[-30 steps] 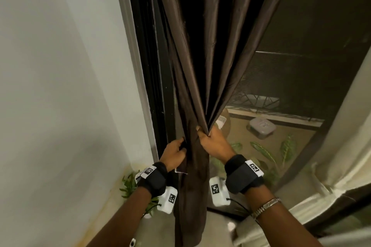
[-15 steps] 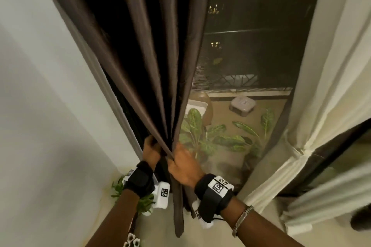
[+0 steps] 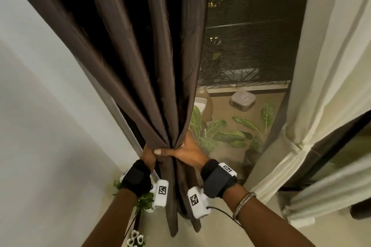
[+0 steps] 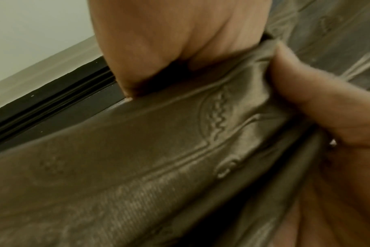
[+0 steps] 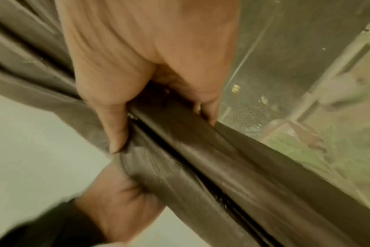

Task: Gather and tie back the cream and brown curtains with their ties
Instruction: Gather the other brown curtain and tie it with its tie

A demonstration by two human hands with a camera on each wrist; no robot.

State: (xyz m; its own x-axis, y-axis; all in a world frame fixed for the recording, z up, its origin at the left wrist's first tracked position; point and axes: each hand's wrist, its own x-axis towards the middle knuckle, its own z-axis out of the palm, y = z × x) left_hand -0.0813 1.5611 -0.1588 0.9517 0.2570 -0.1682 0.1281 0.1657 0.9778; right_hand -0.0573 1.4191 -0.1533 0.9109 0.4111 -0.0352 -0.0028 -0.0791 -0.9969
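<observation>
The brown curtain [image 3: 152, 66] hangs at the middle, drawn into a tight bunch of folds at waist height. My left hand [image 3: 150, 154] grips the bunch from the left. My right hand [image 3: 174, 149] wraps it from the right, thumb across the front, touching the left hand. In the left wrist view the embossed brown fabric [image 4: 158, 150] runs under my palm. In the right wrist view the thumb and fingers clamp the folds [image 5: 222, 167]. No brown tie is visible. The cream curtain [image 3: 331, 66] hangs at the right, cinched by a cream tie [image 3: 295, 146].
A white wall [image 3: 50, 106] is close on the left. Behind the curtains a glass door with a dark mesh [image 3: 251, 36] shows a balcony with leafy plants [image 3: 220, 132] and a grey box [image 3: 243, 99]. A small flowering plant [image 3: 136, 236] stands by my left forearm.
My hands have closed together around the brown curtain, squeezing it into a narrower bunch, and the right thumb now lies across its front. My view has swung right, so the tied cream curtain shows.
</observation>
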